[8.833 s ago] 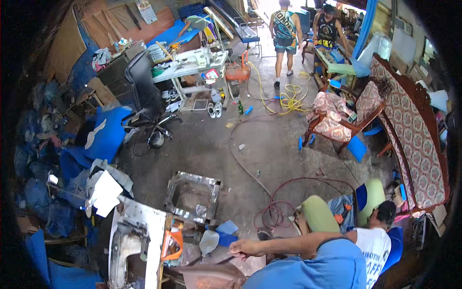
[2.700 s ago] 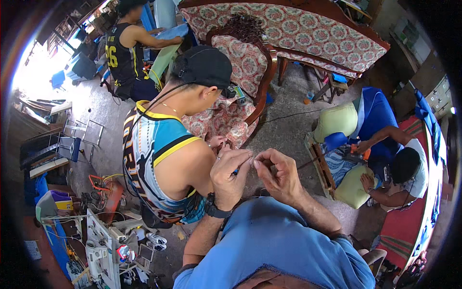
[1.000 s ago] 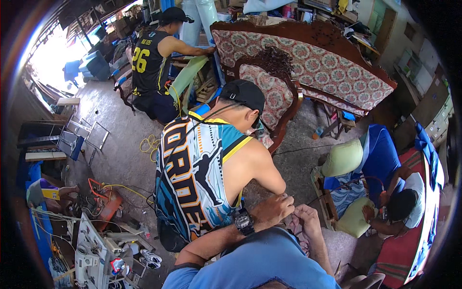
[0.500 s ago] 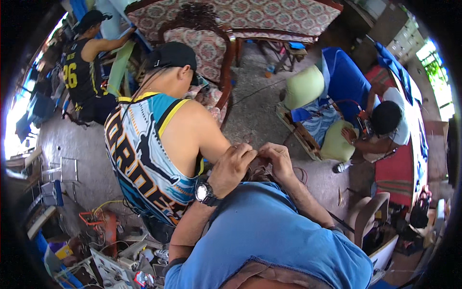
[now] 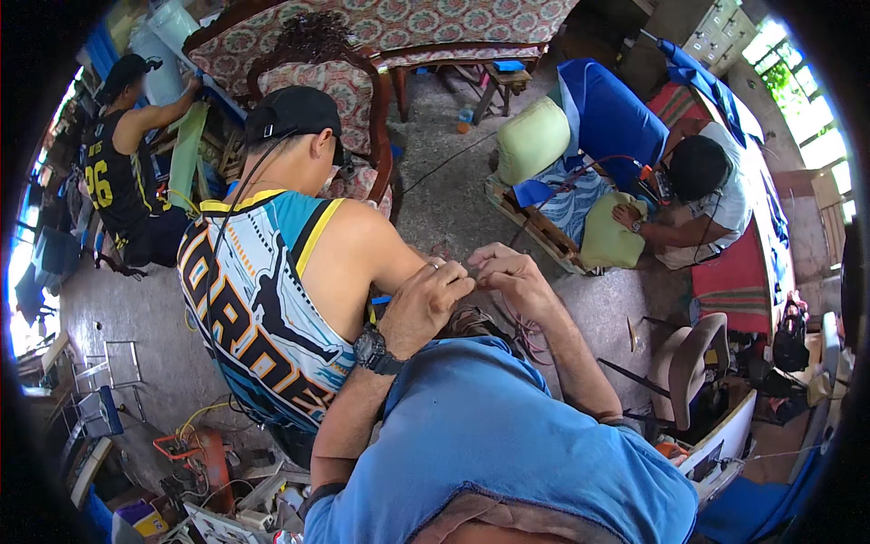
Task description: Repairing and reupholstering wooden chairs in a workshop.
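Note:
In front of my chest both hands are raised and close together, fingertips almost meeting. The fingers of my left hand (image 5: 428,297) are curled into a pinch, and a dark wristwatch (image 5: 373,352) is strapped on that wrist. My right hand (image 5: 515,279) also pinches, thumb against fingers. Whatever lies between the fingertips is too small or hidden to make out. Just beyond my left hand is the bare arm of a co-worker in a patterned sleeveless jersey (image 5: 272,299), who bends over an armchair with floral upholstery (image 5: 335,86).
A floral sofa (image 5: 435,25) stands at the back. To the right, a person holds a tool by a green foam cushion (image 5: 612,238) on a wooden seat frame. Another worker in a black jersey (image 5: 122,177) is at the far left. An office chair (image 5: 684,363) stands near right.
The whole view has turned, so the room's things sit further left. My hands stay pinched close together; the right hand's fingers have shifted slightly.

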Action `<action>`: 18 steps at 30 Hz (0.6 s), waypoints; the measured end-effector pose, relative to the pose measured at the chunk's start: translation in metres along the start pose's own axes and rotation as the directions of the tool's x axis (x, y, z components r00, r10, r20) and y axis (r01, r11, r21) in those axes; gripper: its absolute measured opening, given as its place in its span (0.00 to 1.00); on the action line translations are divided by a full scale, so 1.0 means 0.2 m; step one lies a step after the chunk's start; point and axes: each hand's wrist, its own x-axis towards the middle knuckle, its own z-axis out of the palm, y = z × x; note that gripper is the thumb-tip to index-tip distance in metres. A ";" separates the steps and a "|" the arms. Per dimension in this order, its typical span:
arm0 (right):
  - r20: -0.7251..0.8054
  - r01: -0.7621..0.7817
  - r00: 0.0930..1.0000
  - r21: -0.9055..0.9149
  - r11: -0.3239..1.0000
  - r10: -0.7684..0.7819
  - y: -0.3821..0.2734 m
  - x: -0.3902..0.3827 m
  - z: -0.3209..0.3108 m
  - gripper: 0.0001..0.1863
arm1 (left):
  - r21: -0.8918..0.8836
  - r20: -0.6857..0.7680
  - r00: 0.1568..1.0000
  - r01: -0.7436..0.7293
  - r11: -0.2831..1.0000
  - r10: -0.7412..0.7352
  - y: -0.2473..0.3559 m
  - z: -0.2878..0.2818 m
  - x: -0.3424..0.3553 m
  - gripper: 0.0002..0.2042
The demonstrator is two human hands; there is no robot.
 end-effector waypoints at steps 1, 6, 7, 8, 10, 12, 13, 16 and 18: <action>0.024 -0.106 0.994 0.185 0.977 0.103 -0.01 -0.01 -0.01 0.08 | -0.009 0.002 1.000 -0.010 1.000 0.010 0.00 0.00 0.00 0.13; -0.183 0.005 0.983 -0.122 0.992 -0.027 -0.13 -0.11 0.02 0.06 | -0.226 -0.016 0.998 -0.057 0.972 0.054 -0.01 0.03 -0.01 0.14; -0.182 0.002 0.983 -0.127 0.992 -0.026 -0.18 -0.13 0.03 0.06 | -0.230 -0.019 0.998 -0.058 0.971 0.055 -0.01 0.02 0.00 0.14; -0.224 0.077 0.965 -0.250 0.965 -0.135 -0.23 -0.15 0.03 0.05 | -0.217 -0.026 0.993 -0.114 0.970 0.111 0.01 0.00 0.02 0.14; -0.298 0.094 0.934 -0.325 0.941 -0.196 -0.35 -0.20 0.03 0.05 | -0.206 -0.027 0.986 -0.169 0.964 0.167 0.10 -0.06 0.05 0.15; -0.256 0.033 0.966 -0.017 0.999 -0.036 -0.36 -0.23 -0.04 0.05 | -0.184 -0.023 0.969 -0.246 0.952 0.246 0.18 -0.14 0.10 0.16; -0.156 -0.053 0.983 0.287 0.956 0.102 -0.36 -0.24 -0.08 0.06 | -0.177 -0.020 0.968 -0.251 0.952 0.252 0.21 -0.17 0.12 0.16; 0.088 -0.203 0.978 0.617 0.760 0.190 -0.32 -0.25 -0.18 0.07 | -0.256 0.088 0.958 -0.242 0.936 0.272 0.30 -0.23 0.19 0.12; 0.156 -0.202 0.979 0.703 0.681 0.129 -0.29 -0.24 -0.21 0.07 | -0.273 0.091 0.966 -0.209 0.939 0.242 0.33 -0.20 0.23 0.10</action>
